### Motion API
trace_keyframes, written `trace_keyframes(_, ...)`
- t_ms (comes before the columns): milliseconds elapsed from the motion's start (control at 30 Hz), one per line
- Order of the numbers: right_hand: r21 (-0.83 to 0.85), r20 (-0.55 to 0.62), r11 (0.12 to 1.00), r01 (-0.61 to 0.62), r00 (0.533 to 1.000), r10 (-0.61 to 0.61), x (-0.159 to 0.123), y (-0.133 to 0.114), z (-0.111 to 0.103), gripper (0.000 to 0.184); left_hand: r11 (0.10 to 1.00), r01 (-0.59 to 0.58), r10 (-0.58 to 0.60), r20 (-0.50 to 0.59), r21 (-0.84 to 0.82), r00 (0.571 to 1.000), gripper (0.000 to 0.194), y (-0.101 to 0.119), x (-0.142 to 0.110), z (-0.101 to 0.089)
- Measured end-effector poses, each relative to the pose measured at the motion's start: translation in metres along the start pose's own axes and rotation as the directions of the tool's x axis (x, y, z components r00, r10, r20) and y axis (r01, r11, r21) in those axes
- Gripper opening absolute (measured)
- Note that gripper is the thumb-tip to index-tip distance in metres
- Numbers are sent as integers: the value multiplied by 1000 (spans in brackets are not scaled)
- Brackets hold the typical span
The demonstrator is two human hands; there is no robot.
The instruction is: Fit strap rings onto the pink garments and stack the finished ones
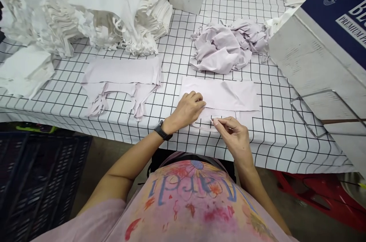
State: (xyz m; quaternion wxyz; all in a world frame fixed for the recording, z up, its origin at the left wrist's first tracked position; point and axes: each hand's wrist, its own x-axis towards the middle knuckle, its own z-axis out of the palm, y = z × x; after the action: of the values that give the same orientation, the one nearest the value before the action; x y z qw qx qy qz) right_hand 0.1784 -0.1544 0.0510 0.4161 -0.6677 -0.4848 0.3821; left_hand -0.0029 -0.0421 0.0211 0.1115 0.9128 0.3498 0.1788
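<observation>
A pale lilac strappy top (pixel 225 93) lies spread on the table in front of me, its body away from me and its thin straps towards me. My left hand (pixel 188 108) rests on the left part of it, fingers curled and closed on the cloth near the strap. At the straps, my right hand (pixel 235 135) makes a pinch with thumb and forefinger. A small, partly shiny tip shows there, too small to name. To the left lie several similar lilac tops (pixel 122 70), stacked flat with straps hanging towards me.
Behind the top sits a crumpled lilac heap (pixel 225 45). Piles of white garments (pixel 114 9) fill the back left. A large carton (pixel 320 59) with a wire frame (pixel 311 95) stands at right. Dark crates (pixel 37 173) and a red plastic stool (pixel 320 196) are below the checked table (pixel 177 63).
</observation>
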Motion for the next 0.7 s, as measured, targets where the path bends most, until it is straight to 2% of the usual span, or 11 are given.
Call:
trace_keyframes(67,41,10,999,0,1000,0,1,0,0,18,999,-14,14,17,33,1000,18,-1,3,0)
trace_keyframes(167,194,85,970,-148,987,134,4,-1,2,23,1000,-18,18,9,23,1000,19,-4,3,2)
trace_keyframes(267,292,160,921,-258,963,219,7,-3,5,28,995,19,-23,-41,-96,999,19,-9,3,6)
trace_keyframes(433,303,130,910,-284,958,256,16,-4,10,27,958,52,-79,-86,-283,993,15,-18,6,10)
trace_keyframes(700,294,119,899,-326,945,304,32,-4,17,30,942,7,-36,-80,-335,996,6,-13,11,1)
